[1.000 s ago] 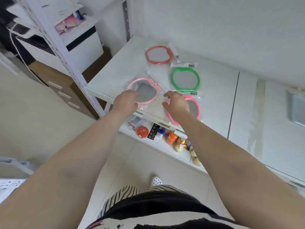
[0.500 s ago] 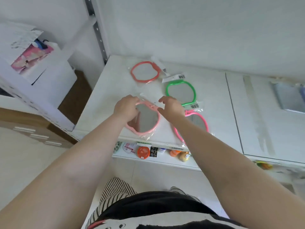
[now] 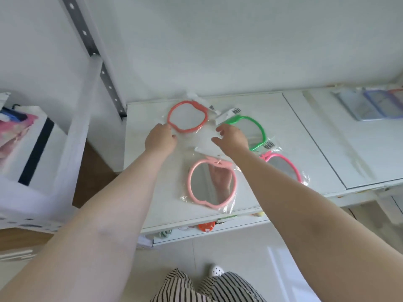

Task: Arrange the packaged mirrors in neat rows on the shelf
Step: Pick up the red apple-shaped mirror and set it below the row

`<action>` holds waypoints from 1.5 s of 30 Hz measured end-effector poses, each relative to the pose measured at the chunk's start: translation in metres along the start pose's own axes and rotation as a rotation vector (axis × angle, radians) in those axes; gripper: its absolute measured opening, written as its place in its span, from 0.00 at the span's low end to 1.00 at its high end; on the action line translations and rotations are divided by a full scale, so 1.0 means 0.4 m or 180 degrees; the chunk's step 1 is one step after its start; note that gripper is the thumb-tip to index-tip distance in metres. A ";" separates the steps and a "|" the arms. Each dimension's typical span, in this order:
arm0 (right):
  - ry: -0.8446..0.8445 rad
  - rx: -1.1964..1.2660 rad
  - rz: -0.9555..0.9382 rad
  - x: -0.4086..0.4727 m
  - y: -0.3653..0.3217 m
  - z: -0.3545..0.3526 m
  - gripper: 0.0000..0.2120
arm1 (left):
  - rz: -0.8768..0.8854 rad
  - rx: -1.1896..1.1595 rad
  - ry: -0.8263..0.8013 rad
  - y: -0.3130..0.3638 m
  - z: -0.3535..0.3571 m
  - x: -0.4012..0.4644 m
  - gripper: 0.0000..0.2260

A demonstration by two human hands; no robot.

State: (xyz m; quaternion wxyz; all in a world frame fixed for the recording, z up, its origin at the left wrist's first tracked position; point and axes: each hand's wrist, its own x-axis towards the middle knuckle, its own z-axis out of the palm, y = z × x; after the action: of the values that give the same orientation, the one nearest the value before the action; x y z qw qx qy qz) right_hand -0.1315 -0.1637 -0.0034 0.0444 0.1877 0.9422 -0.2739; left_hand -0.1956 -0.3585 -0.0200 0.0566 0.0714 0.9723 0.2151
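Several apple-shaped mirrors in clear bags lie flat on the white shelf. An orange-red one is at the back left and a green one at the back right. In front lie a light pink one and, to its right, a hot pink one. My left hand has curled fingers at the near-left corner of the orange-red mirror's bag; whether it pinches the bag does not show. My right hand hovers with fingers apart between the orange-red and green mirrors, hiding the green one's left side.
A perforated metal upright stands at the shelf's back left corner. A white rack with boxes is to the left. Flat blue-edged packets lie at the far right. Small bottles show on the lower shelf under the front edge.
Both hands have let go of the light pink mirror, which now lies flat near the front edge. They have moved back toward the orange-red and green mirrors.
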 end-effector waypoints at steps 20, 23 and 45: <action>0.0398 0.0438 0.0247 0.303 -0.031 0.206 0.20 | -0.0395 -0.0131 0.0560 -0.046 0.222 0.274 0.29; 0.0453 0.0231 0.0274 0.295 -0.044 0.223 0.25 | -0.0340 -0.0462 0.0525 -0.044 0.234 0.275 0.28; 0.0054 0.2253 0.0704 0.159 -0.074 0.017 0.23 | -0.1465 -0.2633 0.0139 0.108 0.009 0.085 0.31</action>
State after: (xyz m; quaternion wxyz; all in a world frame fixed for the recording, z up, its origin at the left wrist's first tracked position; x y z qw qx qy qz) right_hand -0.2016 -0.1695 -0.0063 -0.0019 0.2944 0.7635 -0.5749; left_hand -0.2235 -0.3127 -0.0075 0.1060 -0.1790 0.7965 0.5677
